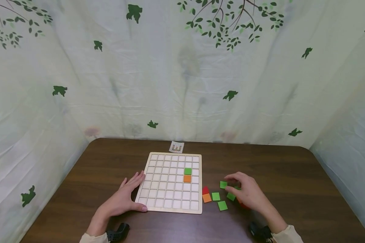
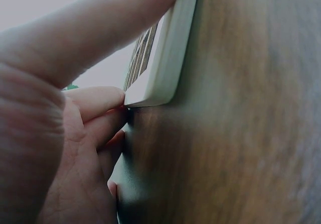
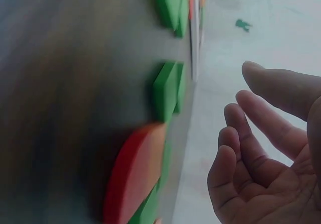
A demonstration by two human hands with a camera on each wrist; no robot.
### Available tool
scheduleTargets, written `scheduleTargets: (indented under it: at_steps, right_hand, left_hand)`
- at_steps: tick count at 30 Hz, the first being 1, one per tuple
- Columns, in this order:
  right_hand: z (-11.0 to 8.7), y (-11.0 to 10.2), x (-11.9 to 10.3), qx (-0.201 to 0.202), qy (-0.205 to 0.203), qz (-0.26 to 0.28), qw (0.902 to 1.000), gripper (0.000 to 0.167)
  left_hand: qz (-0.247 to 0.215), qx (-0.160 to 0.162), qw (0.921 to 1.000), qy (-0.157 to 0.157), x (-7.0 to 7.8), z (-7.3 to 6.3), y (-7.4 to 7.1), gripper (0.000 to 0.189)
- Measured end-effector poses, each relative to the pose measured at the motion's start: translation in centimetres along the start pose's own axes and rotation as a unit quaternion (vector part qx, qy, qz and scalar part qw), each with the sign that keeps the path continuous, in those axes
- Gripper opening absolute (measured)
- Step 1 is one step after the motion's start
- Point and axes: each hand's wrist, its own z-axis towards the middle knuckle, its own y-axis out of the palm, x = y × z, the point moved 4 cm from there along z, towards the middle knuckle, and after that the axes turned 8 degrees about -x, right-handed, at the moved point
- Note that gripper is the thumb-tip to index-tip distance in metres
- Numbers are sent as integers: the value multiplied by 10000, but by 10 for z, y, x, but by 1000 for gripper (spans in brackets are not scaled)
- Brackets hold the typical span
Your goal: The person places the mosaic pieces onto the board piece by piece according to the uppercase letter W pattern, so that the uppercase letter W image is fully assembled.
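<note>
A pale wooden board with a grid of white squares lies on the table. A green tile sits in the grid directly above an orange tile. My left hand touches the board's left edge with extended fingers, its thumb at the near left corner. To the right of the board, my right hand hovers over loose tiles. Its thumb and index finger are apart beside a green tile, with nothing between them. A red-orange curved piece lies near that hand, partly hidden in the head view.
Several more loose green tiles lie right of the board. An orange tile and a red one are close to its right edge. A small printed card lies behind the board on the brown table. Leaf-patterned cloth hangs behind.
</note>
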Motion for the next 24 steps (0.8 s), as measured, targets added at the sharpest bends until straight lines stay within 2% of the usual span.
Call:
scheduleTargets:
  at_steps: [11, 19, 24]
  right_hand:
    - [-15, -10, 17, 9, -138, -275, 9995, 22]
    - [-16, -13, 26, -129, -17, -282, 9995, 24]
    - [-16, -14, 26, -181, -20, -501, 9986, 24]
  left_hand:
    - [-40, -66, 9999, -66, 2, 1, -2, 120]
    - [-37, -48, 10000, -74, 3, 0, -2, 120]
    - [-51, -69, 9999, -118, 3, 0, -1, 121]
